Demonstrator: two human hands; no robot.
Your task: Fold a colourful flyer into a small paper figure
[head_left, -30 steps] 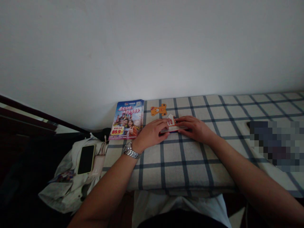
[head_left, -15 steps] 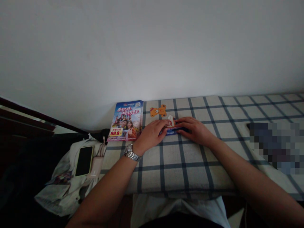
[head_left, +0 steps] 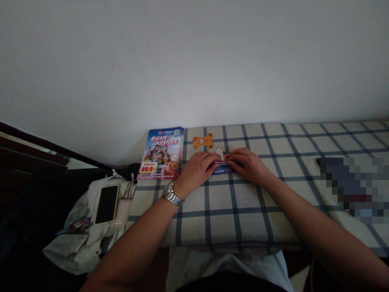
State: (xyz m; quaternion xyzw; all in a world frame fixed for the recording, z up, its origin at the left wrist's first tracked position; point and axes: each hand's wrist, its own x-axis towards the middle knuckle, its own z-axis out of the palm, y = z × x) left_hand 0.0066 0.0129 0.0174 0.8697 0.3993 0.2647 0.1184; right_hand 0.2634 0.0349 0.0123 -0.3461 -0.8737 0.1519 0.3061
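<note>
A small folded piece of printed paper (head_left: 223, 166) lies on the checked cloth (head_left: 231, 198) near the wall. My left hand (head_left: 196, 168), with a metal watch on its wrist, presses on the paper's left side with bent fingers. My right hand (head_left: 247, 164) pinches and presses the paper's right side. A white folded tip of the paper sticks up between my fingertips. Most of the paper is hidden under my fingers.
A stack of colourful flyers (head_left: 161, 153) lies left of my hands by the wall. An orange bear cut-out (head_left: 203, 141) sits just behind them. A phone (head_left: 107, 204) and a power bank (head_left: 122, 211) rest on crumpled cloth at the left. A blurred-out patch (head_left: 352, 184) lies at the right.
The paper has been folded down flatter: its red and white face has turned under and a blue side now shows. Both hands stayed on it, drawing slightly closer together.
</note>
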